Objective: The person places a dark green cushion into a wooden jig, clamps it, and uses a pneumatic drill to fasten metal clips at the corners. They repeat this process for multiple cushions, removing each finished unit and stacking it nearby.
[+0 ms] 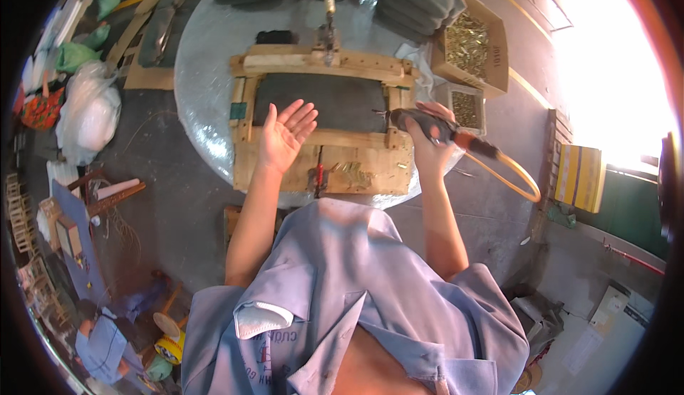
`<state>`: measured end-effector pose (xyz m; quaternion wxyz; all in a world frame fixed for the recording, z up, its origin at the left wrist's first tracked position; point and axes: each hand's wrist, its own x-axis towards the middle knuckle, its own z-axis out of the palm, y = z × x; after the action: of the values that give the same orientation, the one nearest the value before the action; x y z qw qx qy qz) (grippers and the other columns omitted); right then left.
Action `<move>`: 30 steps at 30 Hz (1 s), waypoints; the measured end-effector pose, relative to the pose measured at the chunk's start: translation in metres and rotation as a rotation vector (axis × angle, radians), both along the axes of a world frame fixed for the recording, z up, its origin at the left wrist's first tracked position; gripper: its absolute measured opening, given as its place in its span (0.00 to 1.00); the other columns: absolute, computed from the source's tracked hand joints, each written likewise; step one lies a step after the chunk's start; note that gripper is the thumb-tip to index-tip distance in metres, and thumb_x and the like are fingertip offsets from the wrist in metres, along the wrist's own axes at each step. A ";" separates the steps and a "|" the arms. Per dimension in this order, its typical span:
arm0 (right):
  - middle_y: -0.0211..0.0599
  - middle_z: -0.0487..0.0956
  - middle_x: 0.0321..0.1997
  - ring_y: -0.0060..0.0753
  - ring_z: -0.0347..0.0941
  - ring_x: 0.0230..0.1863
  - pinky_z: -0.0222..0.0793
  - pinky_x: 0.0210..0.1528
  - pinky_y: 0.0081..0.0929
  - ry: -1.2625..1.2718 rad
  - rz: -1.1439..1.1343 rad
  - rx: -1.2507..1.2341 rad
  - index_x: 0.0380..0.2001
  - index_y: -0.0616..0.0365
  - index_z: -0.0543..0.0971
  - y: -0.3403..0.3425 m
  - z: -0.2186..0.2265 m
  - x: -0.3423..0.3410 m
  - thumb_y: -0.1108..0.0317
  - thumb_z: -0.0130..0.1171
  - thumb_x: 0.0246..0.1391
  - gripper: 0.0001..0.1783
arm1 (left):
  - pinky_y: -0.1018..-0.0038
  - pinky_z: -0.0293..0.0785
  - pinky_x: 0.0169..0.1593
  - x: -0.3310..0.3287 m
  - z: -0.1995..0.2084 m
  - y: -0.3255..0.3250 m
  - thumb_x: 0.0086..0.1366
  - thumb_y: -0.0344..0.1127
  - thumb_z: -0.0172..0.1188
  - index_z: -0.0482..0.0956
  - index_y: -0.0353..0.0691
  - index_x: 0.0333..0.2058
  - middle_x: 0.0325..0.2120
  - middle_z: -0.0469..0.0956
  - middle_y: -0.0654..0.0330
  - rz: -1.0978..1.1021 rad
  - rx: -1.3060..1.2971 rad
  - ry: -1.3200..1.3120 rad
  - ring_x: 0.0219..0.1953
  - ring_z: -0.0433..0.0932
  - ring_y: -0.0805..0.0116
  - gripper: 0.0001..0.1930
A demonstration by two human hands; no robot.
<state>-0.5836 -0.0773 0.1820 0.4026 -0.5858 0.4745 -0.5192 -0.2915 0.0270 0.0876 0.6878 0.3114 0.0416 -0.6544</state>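
Observation:
My right hand (429,151) is wrapped round a dark power screwdriver (433,128) with a yellow-orange hose at its back end. The tool's tip points left, over the right side of a wooden frame jig (320,65). Inside the jig lies a flat dark grey panel (335,99). My left hand (285,138) is palm up with fingers stretched, above the jig's left front part; nothing shows in it. On the jig's near board (278,170) is a scatter of small brass-coloured pieces (353,174), probably screws, beside a red-handled tool (320,175). A metal clamp (330,28) stands on the far rail.
The jig rests on a round, plastic-wrapped table (203,60). Dark grey stacked pieces (420,0) occupy its far edge. To the right are a cardboard box (491,67) and a smaller box (467,106) of brass-coloured pieces. Another person (107,349) is at the lower left.

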 end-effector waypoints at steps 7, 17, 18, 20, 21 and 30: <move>0.51 0.83 0.54 0.49 0.83 0.60 0.79 0.67 0.48 -0.459 0.087 0.117 0.56 0.61 0.72 0.094 0.051 0.028 0.86 0.68 0.50 0.30 | 0.54 0.70 0.75 -0.008 0.023 0.038 0.82 0.68 0.39 0.67 0.30 0.72 0.70 0.72 0.41 -0.067 -0.097 0.137 0.73 0.70 0.46 0.43; 0.54 0.82 0.57 0.51 0.83 0.60 0.80 0.66 0.50 -0.405 0.022 0.050 0.56 0.61 0.71 0.129 0.068 0.075 0.86 0.69 0.50 0.30 | 0.58 0.74 0.72 0.009 0.044 0.027 0.84 0.63 0.39 0.70 0.32 0.71 0.68 0.76 0.45 -0.218 -0.110 0.081 0.70 0.75 0.52 0.38; 0.54 0.82 0.57 0.51 0.83 0.60 0.80 0.66 0.50 -0.400 -0.001 0.051 0.57 0.61 0.71 0.130 0.069 0.079 0.86 0.69 0.50 0.31 | 0.59 0.75 0.71 0.014 0.043 0.027 0.85 0.61 0.41 0.70 0.32 0.71 0.67 0.76 0.45 -0.213 -0.094 0.069 0.70 0.75 0.52 0.36; 0.51 0.81 0.56 0.51 0.81 0.62 0.78 0.68 0.60 -0.351 -0.031 0.029 0.58 0.60 0.71 0.133 0.074 0.087 0.86 0.65 0.51 0.31 | 0.61 0.79 0.69 0.024 0.033 0.029 0.85 0.55 0.47 0.72 0.32 0.69 0.64 0.78 0.45 -0.224 -0.071 0.044 0.66 0.78 0.55 0.31; 0.50 0.81 0.56 0.52 0.80 0.63 0.78 0.69 0.65 -0.327 -0.045 0.019 0.59 0.59 0.70 0.134 0.076 0.091 0.85 0.63 0.52 0.31 | 0.62 0.81 0.67 0.031 0.027 0.030 0.84 0.52 0.50 0.74 0.32 0.67 0.62 0.80 0.46 -0.238 -0.068 0.028 0.64 0.81 0.56 0.29; 0.53 0.81 0.56 0.53 0.82 0.61 0.79 0.68 0.54 -0.429 -0.107 0.069 0.59 0.62 0.69 0.141 0.084 0.126 0.86 0.64 0.52 0.31 | 0.70 0.93 0.50 0.071 0.004 0.040 0.78 0.31 0.63 0.86 0.32 0.51 0.40 0.89 0.51 -0.342 -0.034 0.123 0.42 0.91 0.63 0.10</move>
<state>-0.4579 0.0633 0.2664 0.4860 -0.4215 0.4260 -0.6361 -0.2207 0.0668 0.0915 0.5676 0.2615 0.0190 -0.7804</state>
